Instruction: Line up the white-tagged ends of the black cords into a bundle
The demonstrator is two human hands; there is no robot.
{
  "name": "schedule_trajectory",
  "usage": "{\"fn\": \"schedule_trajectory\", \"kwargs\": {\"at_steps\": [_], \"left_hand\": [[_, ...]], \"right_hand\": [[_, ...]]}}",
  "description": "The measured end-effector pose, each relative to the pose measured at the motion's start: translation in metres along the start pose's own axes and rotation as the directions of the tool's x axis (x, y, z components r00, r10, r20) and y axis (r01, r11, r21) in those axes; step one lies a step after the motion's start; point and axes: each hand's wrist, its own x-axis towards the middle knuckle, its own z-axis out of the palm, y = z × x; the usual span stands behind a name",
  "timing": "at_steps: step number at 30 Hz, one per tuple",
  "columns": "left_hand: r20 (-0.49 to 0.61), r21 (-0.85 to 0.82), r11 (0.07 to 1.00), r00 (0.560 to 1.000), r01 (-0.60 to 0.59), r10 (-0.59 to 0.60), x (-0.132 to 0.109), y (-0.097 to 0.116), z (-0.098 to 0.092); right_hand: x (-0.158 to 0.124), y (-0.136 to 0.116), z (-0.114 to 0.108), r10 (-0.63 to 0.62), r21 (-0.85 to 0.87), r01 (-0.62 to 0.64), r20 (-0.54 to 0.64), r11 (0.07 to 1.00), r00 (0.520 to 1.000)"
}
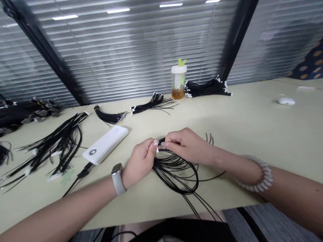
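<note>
A looped bundle of thin black cables [180, 178] lies at the middle of the table, its loose ends trailing past the front edge. My left hand [144, 158] is closed on the bundle's upper left end, thumb on top, beside a small white connector or tag [157, 149]. Close by on the right, my right hand [183, 143] pinches the same black cables between thumb and fingers. The two hands' fingertips nearly meet. Several cable tips stick up behind my right wrist.
A white power bank [106, 144] with a plugged-in cable lies left of my hands. More black cable bundles [111, 117] lie at left and along the back, around a drink bottle [178, 82]. A white earbud case [286, 101] sits at far right.
</note>
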Motion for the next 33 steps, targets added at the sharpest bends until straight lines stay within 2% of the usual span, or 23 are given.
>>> {"fn": "schedule_trajectory", "kwargs": {"at_steps": [4, 9, 13, 17, 21, 24, 26, 29, 31, 33], "left_hand": [[-0.020, -0.075, 0.997, 0.999, 0.033, -0.034, 0.001, -0.001, 0.001], [0.018, -0.261, 0.941, 0.975, 0.217, -0.220, 0.002, 0.003, 0.002], [0.035, -0.270, 0.929, 0.966, 0.255, -0.255, 0.004, 0.007, 0.001], [0.011, -0.300, 0.912, 0.957, 0.280, -0.290, 0.006, 0.005, 0.000], [-0.005, -0.365, 0.878, 0.943, 0.309, -0.333, 0.009, -0.003, 0.001], [-0.015, -0.449, 0.837, 0.934, 0.314, -0.358, 0.011, -0.006, 0.002], [-0.039, -0.530, 0.782, 0.912, 0.327, -0.408, 0.013, -0.005, 0.001], [-0.108, -0.583, 0.747, 0.881, 0.319, -0.461, 0.015, -0.003, -0.002], [-0.160, -0.589, 0.752, 0.868, 0.297, -0.469, 0.017, -0.004, -0.003], [-0.197, -0.601, 0.747, 0.853, 0.286, -0.484, 0.019, -0.006, -0.003]], "right_hand": [[0.001, 0.002, 0.005, -0.014, -0.016, 0.013, -0.066, 1.000, 0.998], [0.001, 0.005, 0.008, -0.024, -0.060, 0.015, -0.155, 0.998, 0.988], [0.002, 0.005, 0.007, -0.039, -0.091, 0.027, -0.140, 0.996, 0.989], [0.006, 0.014, -0.006, -0.053, -0.101, 0.044, -0.086, 0.994, 0.995], [0.012, 0.028, -0.021, -0.038, -0.269, 0.020, -0.061, 0.963, 0.997], [0.013, 0.030, -0.027, -0.005, -0.420, -0.026, -0.072, 0.907, 0.997], [0.011, 0.024, -0.031, 0.037, -0.483, -0.082, -0.101, 0.872, 0.994], [0.007, 0.011, -0.035, 0.169, -0.622, -0.198, -0.107, 0.757, 0.980], [0.003, 0.003, -0.035, 0.248, -0.683, -0.214, -0.050, 0.698, 0.967], [-0.001, -0.002, -0.034, 0.249, -0.667, -0.163, 0.036, 0.727, 0.968]]}}
